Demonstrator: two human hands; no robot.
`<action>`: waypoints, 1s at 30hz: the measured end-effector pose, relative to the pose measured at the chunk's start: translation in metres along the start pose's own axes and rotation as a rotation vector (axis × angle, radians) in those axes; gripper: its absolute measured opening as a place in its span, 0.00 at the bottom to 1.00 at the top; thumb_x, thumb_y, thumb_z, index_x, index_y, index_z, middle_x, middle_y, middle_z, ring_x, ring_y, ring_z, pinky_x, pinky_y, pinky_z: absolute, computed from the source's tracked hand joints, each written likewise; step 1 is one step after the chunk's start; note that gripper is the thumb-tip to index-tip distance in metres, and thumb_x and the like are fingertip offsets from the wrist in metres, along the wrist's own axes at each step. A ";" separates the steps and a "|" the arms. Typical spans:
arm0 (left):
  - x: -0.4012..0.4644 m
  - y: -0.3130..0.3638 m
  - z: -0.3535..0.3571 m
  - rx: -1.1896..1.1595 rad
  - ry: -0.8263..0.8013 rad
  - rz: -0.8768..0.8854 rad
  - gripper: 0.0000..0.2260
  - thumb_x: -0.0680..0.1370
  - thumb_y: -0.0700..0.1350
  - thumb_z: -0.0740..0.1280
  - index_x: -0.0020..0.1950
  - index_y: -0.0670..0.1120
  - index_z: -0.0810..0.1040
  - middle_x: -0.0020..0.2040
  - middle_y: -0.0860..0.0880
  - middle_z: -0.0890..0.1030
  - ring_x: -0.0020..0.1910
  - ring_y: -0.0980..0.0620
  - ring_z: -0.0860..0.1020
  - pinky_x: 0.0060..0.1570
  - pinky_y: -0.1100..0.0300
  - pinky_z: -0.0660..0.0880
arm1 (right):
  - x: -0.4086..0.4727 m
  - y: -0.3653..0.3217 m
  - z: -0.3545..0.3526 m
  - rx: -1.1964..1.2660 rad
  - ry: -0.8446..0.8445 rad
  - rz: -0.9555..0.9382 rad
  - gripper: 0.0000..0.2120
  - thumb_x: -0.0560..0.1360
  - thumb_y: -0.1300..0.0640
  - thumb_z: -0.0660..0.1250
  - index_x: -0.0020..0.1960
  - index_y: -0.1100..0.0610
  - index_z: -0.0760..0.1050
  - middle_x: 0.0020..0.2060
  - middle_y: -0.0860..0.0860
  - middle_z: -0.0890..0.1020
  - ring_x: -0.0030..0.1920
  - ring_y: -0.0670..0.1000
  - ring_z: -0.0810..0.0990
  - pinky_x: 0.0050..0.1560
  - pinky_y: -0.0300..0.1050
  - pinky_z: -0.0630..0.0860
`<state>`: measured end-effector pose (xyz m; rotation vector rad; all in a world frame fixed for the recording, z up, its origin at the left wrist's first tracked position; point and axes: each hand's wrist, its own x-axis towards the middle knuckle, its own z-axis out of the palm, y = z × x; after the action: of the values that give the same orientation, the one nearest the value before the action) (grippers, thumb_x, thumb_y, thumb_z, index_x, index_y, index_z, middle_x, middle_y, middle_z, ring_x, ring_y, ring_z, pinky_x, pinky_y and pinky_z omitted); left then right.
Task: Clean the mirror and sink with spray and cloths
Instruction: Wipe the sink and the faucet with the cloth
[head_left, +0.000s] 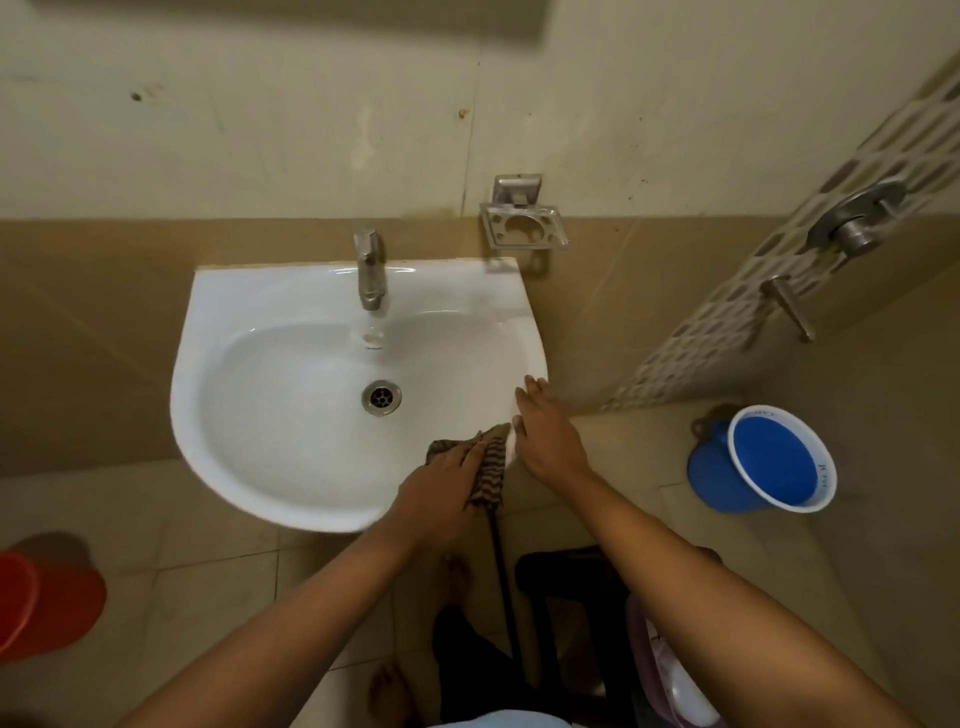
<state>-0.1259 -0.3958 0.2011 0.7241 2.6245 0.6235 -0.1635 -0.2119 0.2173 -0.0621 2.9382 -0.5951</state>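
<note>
A red bucket (41, 597) stands on the floor well left of the sink (291, 415) and nearer the person, cut by the frame edge, its inside not visible; the white sink hangs on the tiled wall, its basin holding only the drain (382, 397), with the tap (370, 270) at its back rim; on the sink's front right rim the left hand (441, 488) presses a striped cloth (491, 467) down, fingers laid over it, the cloth hanging off the edge; just right of it the right hand (545, 436) rests on the sink's right rim, fingers straight and close together; a metal soap holder (522, 223) is fixed to the wall above the sink's right corner; well right of the sink a blue bucket (779, 460) stands on the floor; I cannot tell whether it holds anything.
</note>
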 end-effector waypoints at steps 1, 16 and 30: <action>-0.011 -0.006 0.000 0.069 0.018 -0.002 0.33 0.79 0.50 0.63 0.80 0.48 0.53 0.76 0.45 0.65 0.71 0.44 0.68 0.63 0.49 0.72 | -0.007 -0.004 0.003 -0.016 0.000 -0.013 0.22 0.82 0.60 0.53 0.75 0.65 0.59 0.77 0.59 0.56 0.78 0.55 0.49 0.75 0.47 0.51; -0.087 -0.060 -0.009 0.434 0.155 -0.048 0.34 0.67 0.67 0.65 0.65 0.47 0.72 0.55 0.47 0.79 0.54 0.42 0.78 0.50 0.48 0.75 | -0.039 -0.012 0.014 -0.136 -0.054 -0.123 0.21 0.84 0.53 0.51 0.70 0.63 0.67 0.74 0.60 0.64 0.77 0.60 0.54 0.74 0.56 0.54; 0.007 0.047 0.018 0.433 0.146 -0.206 0.26 0.83 0.56 0.54 0.77 0.43 0.59 0.69 0.42 0.71 0.66 0.42 0.71 0.60 0.48 0.70 | -0.015 0.034 -0.013 -0.138 -0.153 -0.286 0.21 0.84 0.55 0.49 0.75 0.58 0.61 0.77 0.55 0.58 0.78 0.54 0.49 0.76 0.52 0.49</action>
<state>-0.1048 -0.3501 0.2080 0.5242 2.9572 0.0472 -0.1512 -0.1746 0.2180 -0.5251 2.8354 -0.3996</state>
